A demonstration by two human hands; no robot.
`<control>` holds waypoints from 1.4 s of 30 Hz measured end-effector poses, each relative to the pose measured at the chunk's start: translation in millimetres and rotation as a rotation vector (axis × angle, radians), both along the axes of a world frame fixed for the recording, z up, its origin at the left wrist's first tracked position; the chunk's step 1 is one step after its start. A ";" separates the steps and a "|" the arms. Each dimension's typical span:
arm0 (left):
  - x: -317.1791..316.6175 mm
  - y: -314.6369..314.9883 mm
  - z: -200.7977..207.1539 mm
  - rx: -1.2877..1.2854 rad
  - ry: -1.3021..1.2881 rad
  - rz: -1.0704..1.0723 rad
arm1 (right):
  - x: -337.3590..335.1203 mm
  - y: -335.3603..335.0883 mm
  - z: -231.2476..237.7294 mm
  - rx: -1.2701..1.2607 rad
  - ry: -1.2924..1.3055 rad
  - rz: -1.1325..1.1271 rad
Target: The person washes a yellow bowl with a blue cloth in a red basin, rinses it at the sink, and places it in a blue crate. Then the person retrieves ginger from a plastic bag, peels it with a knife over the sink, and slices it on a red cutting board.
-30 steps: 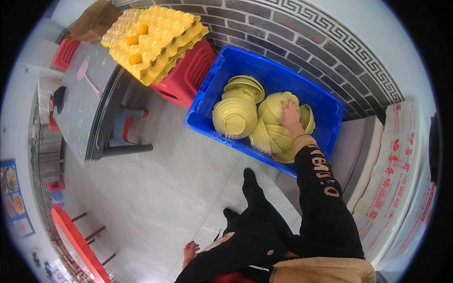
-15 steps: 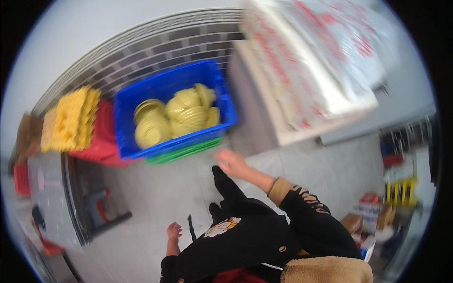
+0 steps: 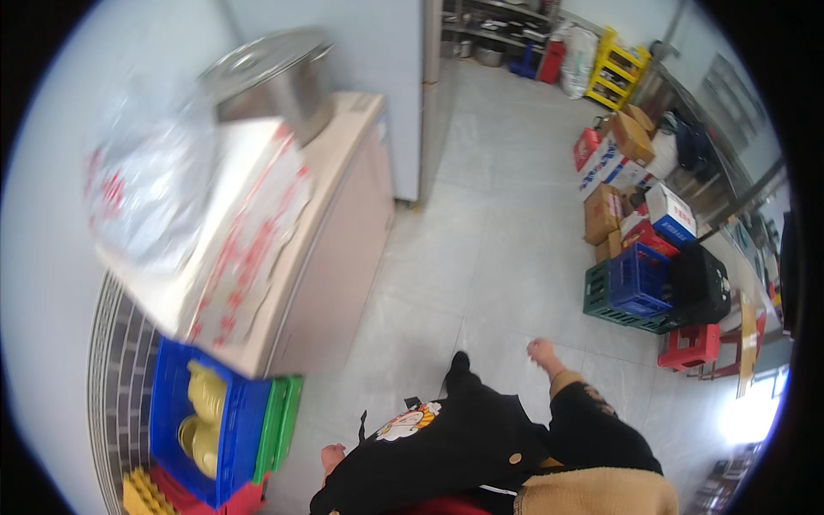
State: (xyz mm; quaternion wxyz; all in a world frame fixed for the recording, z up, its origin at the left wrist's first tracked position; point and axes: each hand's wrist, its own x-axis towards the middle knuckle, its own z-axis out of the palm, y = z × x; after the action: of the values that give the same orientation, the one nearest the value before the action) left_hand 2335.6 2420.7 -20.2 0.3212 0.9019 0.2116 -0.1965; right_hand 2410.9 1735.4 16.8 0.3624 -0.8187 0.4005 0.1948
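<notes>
My right hand hangs over the grey floor ahead of my right sleeve. Its fingers are loosely bent and apart, with nothing in them. My left hand is low beside the black apron, which hides part of the arm. It appears empty, its fingers loosely parted. Nearest to the left hand are green crates and a blue bin that holds several pale yellow bowls. Neither hand touches anything.
A pale cabinet at the left carries a lidded steel pot and a plastic-wrapped white stack. Along the right lie cardboard boxes, a blue crate and a red stool. A yellow rack stands far off.
My view has turned right. The blue bin and cabinet now lie at the left, and the floor stretches ahead. The right hand has moved away from the bin.
</notes>
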 end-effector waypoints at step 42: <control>1106.9 -1117.9 21.4 -0.389 0.419 -0.556 | 614.4 -771.0 -64.4 0.240 0.076 -0.464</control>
State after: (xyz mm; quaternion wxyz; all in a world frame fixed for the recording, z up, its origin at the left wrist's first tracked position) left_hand 3442.5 1302.8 1.2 0.3707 0.7875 -0.0211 -0.4919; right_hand 3025.3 964.4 -47.6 0.4766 -0.6482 0.5649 0.1833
